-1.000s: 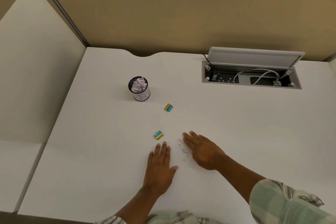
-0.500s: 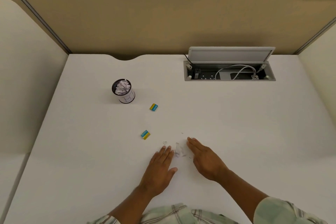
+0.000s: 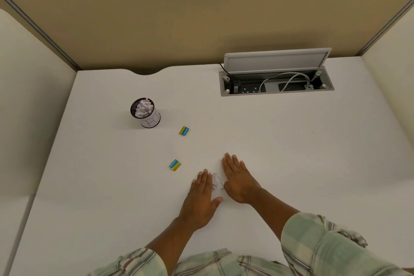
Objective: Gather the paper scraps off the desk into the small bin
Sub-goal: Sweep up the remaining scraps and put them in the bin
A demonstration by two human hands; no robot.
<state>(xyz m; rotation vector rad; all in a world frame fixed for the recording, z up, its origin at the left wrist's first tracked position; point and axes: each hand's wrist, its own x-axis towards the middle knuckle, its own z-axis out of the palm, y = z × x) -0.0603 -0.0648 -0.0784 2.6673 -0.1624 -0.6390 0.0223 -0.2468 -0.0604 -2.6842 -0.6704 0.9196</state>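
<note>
- The small bin (image 3: 145, 112), a dark mesh cylinder with a white label wrapped round its lower wall, stood upright well to the left on the white desk (image 3: 291, 152), already heaped to the rim with crumpled white paper.
- Two little blue-and-yellow erasers lay apart from it: the far eraser (image 3: 184, 130) near the bin's right side, the near eraser (image 3: 175, 165) closer to the person; neither belonged to the clean-up.
- The left hand (image 3: 201, 197) lay flat, palm down, fingers together and extended, gripping nothing; its inner edge touched the heap of scraps.
- The paper scraps (image 3: 216, 182) sat in a small white pile in the narrow gap between the two hands, hemmed in on both sides, with a few stray flecks just beyond the fingertips of the right hand.
- Such scraps were judged very light, limp and easily scattered; a draught or a quick move would likely send them off. They offered no firm place to hold, so pressing the pile together and pinching it from both sides, or scooping under it with cupped palms, looked the surest way.
- The right hand (image 3: 239, 180) was likewise spread flat and empty, its thumb side against the pile, reaching a little farther forward than the left.
- The open cable box (image 3: 276, 84), lid raised, lay far to the right, well clear.
</note>
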